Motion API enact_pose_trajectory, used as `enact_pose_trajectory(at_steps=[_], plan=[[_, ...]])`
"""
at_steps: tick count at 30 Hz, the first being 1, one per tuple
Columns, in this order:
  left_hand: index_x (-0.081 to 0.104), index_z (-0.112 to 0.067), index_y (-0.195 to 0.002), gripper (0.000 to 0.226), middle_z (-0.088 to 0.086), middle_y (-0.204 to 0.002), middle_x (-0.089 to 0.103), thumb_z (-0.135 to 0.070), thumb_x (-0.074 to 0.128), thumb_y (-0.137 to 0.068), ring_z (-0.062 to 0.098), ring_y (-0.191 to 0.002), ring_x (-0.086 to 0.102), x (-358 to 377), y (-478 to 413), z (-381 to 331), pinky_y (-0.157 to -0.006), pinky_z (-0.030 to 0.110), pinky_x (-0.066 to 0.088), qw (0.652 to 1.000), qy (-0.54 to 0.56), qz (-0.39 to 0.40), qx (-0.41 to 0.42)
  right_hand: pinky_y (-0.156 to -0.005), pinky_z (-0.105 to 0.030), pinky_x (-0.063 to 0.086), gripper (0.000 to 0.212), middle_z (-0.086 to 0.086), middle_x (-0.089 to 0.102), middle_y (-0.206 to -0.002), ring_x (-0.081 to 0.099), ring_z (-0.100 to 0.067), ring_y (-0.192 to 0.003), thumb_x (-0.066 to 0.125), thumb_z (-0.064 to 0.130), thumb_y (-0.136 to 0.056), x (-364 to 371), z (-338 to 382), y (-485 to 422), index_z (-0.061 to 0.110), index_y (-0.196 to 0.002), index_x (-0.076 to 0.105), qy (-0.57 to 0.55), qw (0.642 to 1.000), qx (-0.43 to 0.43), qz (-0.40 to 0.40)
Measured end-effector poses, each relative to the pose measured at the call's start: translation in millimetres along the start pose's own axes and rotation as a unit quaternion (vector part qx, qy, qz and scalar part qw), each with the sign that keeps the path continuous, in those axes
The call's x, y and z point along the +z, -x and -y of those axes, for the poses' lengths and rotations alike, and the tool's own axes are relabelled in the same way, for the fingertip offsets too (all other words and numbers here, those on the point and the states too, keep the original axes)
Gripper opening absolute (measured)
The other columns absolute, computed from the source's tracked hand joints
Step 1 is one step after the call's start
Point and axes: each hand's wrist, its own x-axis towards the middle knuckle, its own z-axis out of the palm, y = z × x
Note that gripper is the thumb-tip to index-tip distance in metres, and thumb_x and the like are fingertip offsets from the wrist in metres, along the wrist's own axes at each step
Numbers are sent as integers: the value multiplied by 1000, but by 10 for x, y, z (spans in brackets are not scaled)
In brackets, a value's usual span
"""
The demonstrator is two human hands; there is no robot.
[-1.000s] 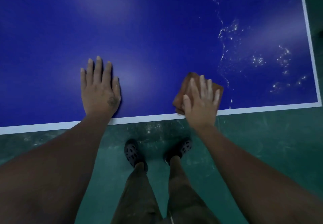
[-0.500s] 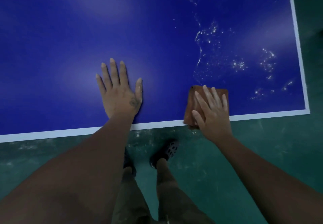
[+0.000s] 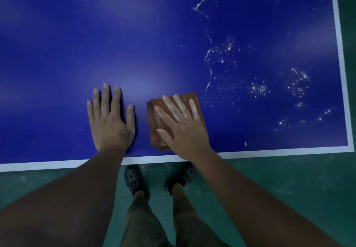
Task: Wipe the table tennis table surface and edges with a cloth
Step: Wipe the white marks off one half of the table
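Brown cloth [image 3: 174, 119] lies under flat right hand [image 3: 183, 127]; left hand [image 3: 110, 119] spread on blue table [image 3: 77, 44].

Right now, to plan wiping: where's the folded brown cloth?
Centre of head view: brown cloth under right hand, beside left hand, near the white edge line.

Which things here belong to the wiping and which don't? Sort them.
Job: blue table, brown cloth pressed by right hand, left hand flat on the table, white specks to wipe.
Not job: green floor, black shoes.
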Motion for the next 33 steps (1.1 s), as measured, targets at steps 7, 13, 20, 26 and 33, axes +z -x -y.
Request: enact_pose_trajectory(at_steps=[7, 13, 20, 26, 33], plan=[[26, -26, -174, 73, 0, -184, 13, -64, 28, -111, 24, -171, 1, -15, -9, -27, -138, 51, 3, 1000, -11, 13, -12, -129, -66, 16, 63, 2, 12, -181, 8, -25, -167, 35, 58, -112, -359, -1055, 676, 29, -168, 34, 58, 990, 126, 10], [28, -26, -173, 71, 0, -184, 14, -62, 31, -112, 24, -171, 2, -23, -14, -32, -138, 51, 3, 1000, -7, 5, -10, -130, -69, 9, 64, -6, 10, -181, 6, -31, -167, 32, 55, -113, -312, -825, 589, 24, -169, 31, 65, 987, 146, 18], [37, -21, -171, 66, 6, -182, 23, -54, 40, -113, 30, -170, 11, -20, -19, -41, -137, 56, 10, 1000, 5, -27, 3, -132, -63, 7, 61, -3, 18, -180, 11, -28, -167, 37, 54, -112, -55, -3, -527, 28, -167, 37, 17, 1000, 24, 2], [35, -22, -171, 66, 5, -182, 21, -53, 39, -113, 29, -170, 9, -20, -15, -40, -137, 55, 9, 1000, -1, -18, -2, -132, -62, 11, 61, 2, 16, -180, 9, -24, -167, 37, 58, -112, -143, -597, -375, 31, -167, 36, 41, 999, 8, -16], [34, -20, -171, 67, 6, -182, 21, -52, 40, -112, 30, -170, 8, -37, -28, -56, -137, 55, 9, 1000, 1, -15, -3, -129, -69, 12, 63, -5, 17, -180, 10, -31, -167, 26, 57, -114, -359, -1078, 155, 25, -169, 31, 77, 962, 259, -26]])
